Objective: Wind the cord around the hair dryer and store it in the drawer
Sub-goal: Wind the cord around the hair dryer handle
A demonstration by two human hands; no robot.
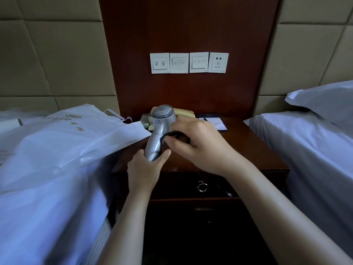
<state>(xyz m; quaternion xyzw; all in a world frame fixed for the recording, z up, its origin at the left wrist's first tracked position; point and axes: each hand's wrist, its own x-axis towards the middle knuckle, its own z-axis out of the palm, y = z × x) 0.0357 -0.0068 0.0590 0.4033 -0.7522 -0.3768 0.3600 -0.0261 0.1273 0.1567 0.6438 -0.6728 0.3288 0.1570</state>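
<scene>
A silver hair dryer (160, 125) is held upright above the dark wooden nightstand (256, 150), its round grille facing me. My left hand (145, 169) grips the bottom of its handle. My right hand (198, 144) holds a loop of the black cord (172, 134) against the handle's right side. Part of the cord is hidden under my fingers. The drawer (183, 186) in the nightstand's front sits below my hands, closed, with a metal ring pull (202, 187).
A white plastic bag (72, 134) lies on the left bed and overlaps the nightstand's left edge. A beige telephone (184, 113) and a notepad (216, 123) sit at the back of the nightstand. Switches and a socket (218, 62) are on the wall. The right bed carries a pillow (328, 100).
</scene>
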